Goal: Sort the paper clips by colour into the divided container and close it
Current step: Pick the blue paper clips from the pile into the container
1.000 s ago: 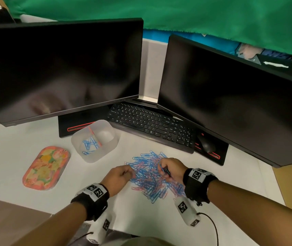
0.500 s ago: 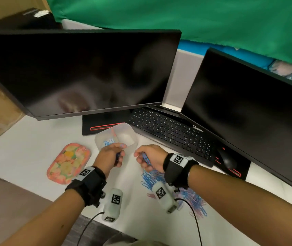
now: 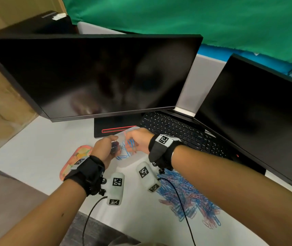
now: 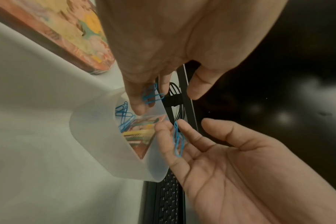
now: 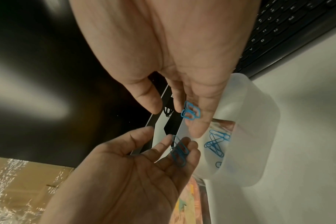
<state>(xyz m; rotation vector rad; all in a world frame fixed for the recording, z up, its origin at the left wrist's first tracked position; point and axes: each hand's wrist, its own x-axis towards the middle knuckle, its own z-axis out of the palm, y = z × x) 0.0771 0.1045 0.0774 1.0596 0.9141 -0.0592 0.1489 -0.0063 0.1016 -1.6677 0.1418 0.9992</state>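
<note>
A translucent white divided container (image 3: 134, 129) stands in front of the left monitor's base, with blue clips (image 3: 122, 156) in its near compartment. Both hands hover over it, palms facing each other. My left hand (image 3: 114, 144) has its fingers spread and thumb apart, and blue clips (image 5: 179, 151) lie along its fingers. My right hand (image 3: 130, 143) is likewise spread, and blue clips (image 5: 190, 112) rest on its fingers above the container's rim (image 5: 259, 136). A mixed pile of blue and pink clips (image 3: 186, 197) lies on the desk under my right forearm.
The container's floral lid (image 3: 78, 155) lies flat to its left. A black keyboard (image 3: 173, 128) sits just behind the container, with two dark monitors (image 3: 97, 73) above. Camera cables (image 3: 88, 215) trail off the desk's front edge.
Both hands left the clip pile and moved forward and left to above the container, carrying blue clips. Their fingers have gone from pinched to spread.
</note>
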